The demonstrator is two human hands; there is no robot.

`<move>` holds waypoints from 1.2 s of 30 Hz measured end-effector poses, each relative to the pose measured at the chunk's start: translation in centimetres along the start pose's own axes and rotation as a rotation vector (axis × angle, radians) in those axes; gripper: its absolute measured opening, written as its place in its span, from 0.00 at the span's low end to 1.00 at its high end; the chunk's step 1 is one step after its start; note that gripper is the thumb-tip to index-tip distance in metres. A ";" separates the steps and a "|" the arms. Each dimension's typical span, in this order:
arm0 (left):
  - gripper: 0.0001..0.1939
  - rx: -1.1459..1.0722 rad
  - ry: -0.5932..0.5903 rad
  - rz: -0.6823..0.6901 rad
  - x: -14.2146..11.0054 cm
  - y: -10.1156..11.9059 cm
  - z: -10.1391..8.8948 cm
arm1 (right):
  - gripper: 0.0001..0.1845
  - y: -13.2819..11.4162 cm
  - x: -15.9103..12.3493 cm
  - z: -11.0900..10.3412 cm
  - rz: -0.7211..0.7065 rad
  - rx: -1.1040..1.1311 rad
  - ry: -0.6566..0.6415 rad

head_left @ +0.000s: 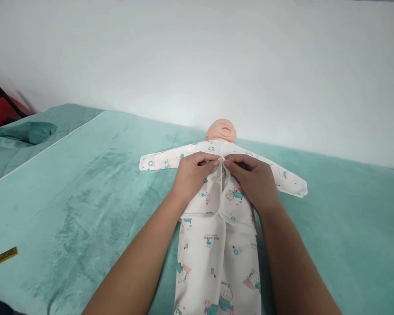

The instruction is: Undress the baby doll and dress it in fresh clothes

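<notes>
A baby doll (221, 130) lies on its back on a teal blanket (85, 192), head towards the wall. It wears a white printed shirt (160, 159) with sleeves spread out and matching white trousers (216, 262). My left hand (192, 173) pinches the shirt's left front edge at the chest. My right hand (252, 177) pinches the right front edge, and the fingertips of both meet at the shirt's centre opening near a small button. Below the hands the shirt fronts hang apart.
A white wall (216, 65) rises behind the bed. A folded teal cloth (26, 131) lies at the far left, with something red and black (0, 109) behind it. A yellow strip (1, 257) rests at the left edge.
</notes>
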State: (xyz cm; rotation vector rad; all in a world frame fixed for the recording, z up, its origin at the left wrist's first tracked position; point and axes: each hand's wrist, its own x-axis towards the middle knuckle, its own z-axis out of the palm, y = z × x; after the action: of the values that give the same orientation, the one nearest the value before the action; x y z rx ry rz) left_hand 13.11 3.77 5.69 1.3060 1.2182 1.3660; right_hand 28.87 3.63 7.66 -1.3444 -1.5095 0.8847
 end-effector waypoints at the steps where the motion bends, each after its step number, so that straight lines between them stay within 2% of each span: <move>1: 0.07 -0.004 -0.001 0.003 0.0 0.0 0.0 | 0.07 0.0 0.0 0.0 -0.006 0.002 -0.007; 9: 0.10 -0.070 -0.069 -0.042 0.3 -0.3 -0.5 | 0.05 -0.2 0.0 -0.1 -0.072 0.027 -0.060; 14: 0.09 -0.025 -0.111 -0.031 0.4 0.0 -0.8 | 0.06 -0.2 0.2 -0.4 -0.112 -0.006 -0.098; 19: 0.10 0.006 -0.097 -0.051 0.4 0.0 -0.7 | 0.08 -0.4 0.2 -0.6 -0.058 0.021 -0.134; 28: 0.09 0.003 -0.077 -0.057 0.4 -0.3 -0.7 | 0.13 -0.3 0.2 -0.4 0.069 -0.005 -0.061; 36: 0.09 0.053 -0.032 -0.002 0.4 -0.6 -0.5 | 0.13 -0.5 0.1 -0.2 0.079 -0.011 -0.063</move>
State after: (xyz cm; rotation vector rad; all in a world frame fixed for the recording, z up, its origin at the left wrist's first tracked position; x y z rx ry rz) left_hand 12.53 4.18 5.22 1.3582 1.2415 1.3139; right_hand 28.92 3.66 8.19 -1.4044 -1.5197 0.9772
